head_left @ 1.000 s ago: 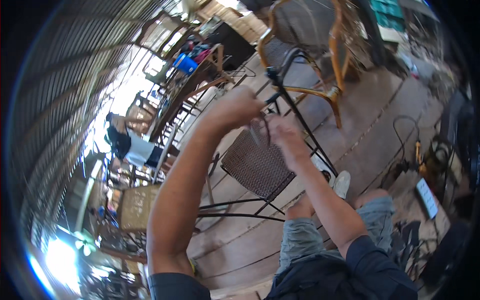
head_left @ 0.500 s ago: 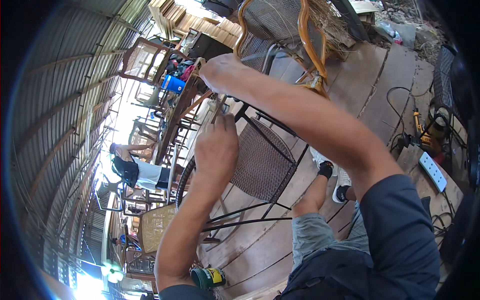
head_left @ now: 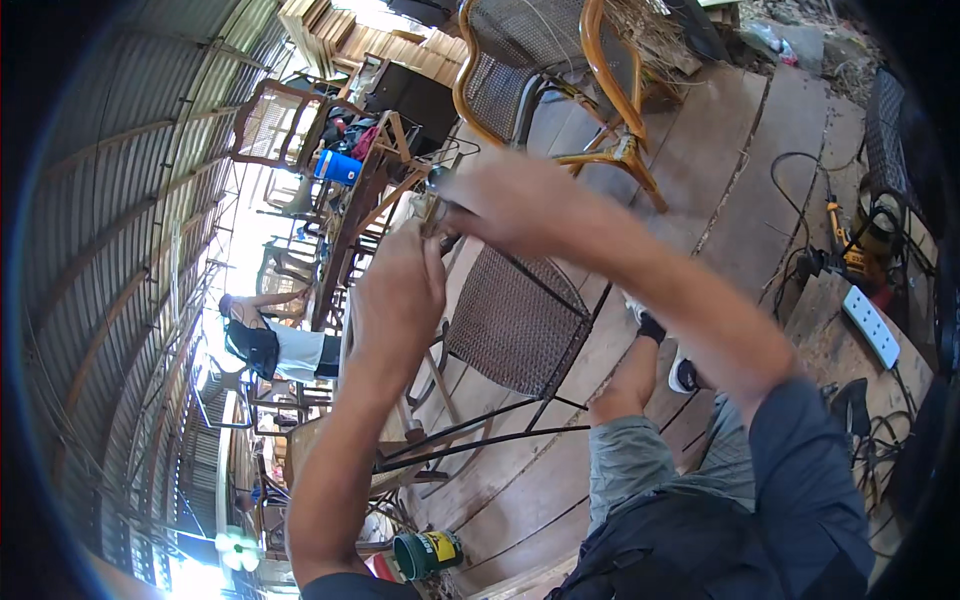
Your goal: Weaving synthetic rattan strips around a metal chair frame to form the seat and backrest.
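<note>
- Woven dark chair (head_left: pixel 515 325) is showing its seat just right of my left hand (head_left: pixel 395 290) and below my right hand (head_left: pixel 505 205).
- My left hand is curling its fingers; their angle is keeping me from telling what they are pinching.
- My right hand is blurring close beside it, so I cannot tell its grip.
- Beyond my right hand, a honey-coloured cane chair (head_left: pixel 510 35) is standing.
- Left of my left hand, another person (head_left: pixel 295 350) is reaching out.
- Far right of my hands, a white power strip (head_left: pixel 870 327) is lying.
</note>
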{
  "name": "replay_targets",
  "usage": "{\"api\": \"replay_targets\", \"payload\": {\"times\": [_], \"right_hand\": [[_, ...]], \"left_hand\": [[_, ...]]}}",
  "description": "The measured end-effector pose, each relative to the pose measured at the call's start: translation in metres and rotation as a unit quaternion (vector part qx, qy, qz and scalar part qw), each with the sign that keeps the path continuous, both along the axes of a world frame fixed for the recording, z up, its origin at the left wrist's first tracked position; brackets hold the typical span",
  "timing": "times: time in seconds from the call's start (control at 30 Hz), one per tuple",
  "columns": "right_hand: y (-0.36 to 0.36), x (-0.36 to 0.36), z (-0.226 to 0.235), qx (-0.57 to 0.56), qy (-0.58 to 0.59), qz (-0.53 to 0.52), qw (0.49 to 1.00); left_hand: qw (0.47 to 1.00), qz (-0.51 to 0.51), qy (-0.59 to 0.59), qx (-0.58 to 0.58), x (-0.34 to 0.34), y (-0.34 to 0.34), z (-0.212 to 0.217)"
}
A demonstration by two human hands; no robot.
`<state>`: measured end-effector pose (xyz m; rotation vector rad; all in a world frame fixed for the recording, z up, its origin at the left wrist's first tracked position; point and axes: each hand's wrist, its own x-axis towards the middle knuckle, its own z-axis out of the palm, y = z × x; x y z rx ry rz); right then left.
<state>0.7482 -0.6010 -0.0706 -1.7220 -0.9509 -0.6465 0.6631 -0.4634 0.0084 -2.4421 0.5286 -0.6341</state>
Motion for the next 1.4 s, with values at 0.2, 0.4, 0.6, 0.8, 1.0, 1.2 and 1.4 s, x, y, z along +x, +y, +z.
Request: {"api": "replay_targets", "payload": {"times": [0.2, 0.4, 0.6, 0.8, 1.0, 1.2, 1.4], "right_hand": [[0.02, 0.086, 0.075, -0.235, 0.038, -0.07, 0.969], [0.023, 0.016, -0.031, 0.407, 0.127, -0.057, 0.903], [0.065, -0.043, -0.1, 0.337, 0.307, 0.27, 0.848], [-0.001, -0.051, -0.086, 0.271, 0.345, 0.416, 0.796], [0.017, -0.023, -0.045, 0.408, 0.015, 0.3, 0.862], [0.024, -0.049, -0.075, 0.513, 0.395, 0.491, 0.583], [0.051, -0.07, -0.109, 0.528, 0.371, 0.489, 0.587]], "left_hand": [[0.981, 0.096, 0.054, 0.162, 0.003, -0.027, -0.017], [0.92, 0.257, 0.272, -0.113, 0.041, -0.014, 0.018], [0.701, 0.403, 0.411, -0.422, 0.05, -0.03, 0.036], [0.986, 0.101, 0.1, 0.082, -0.002, -0.019, 0.0], [0.99, 0.138, -0.015, 0.036, -0.061, 0.006, -0.001], [0.979, 0.198, -0.026, 0.032, -0.045, 0.005, 0.002], [0.944, 0.252, 0.125, -0.171, -0.033, -0.009, 0.025]]}}
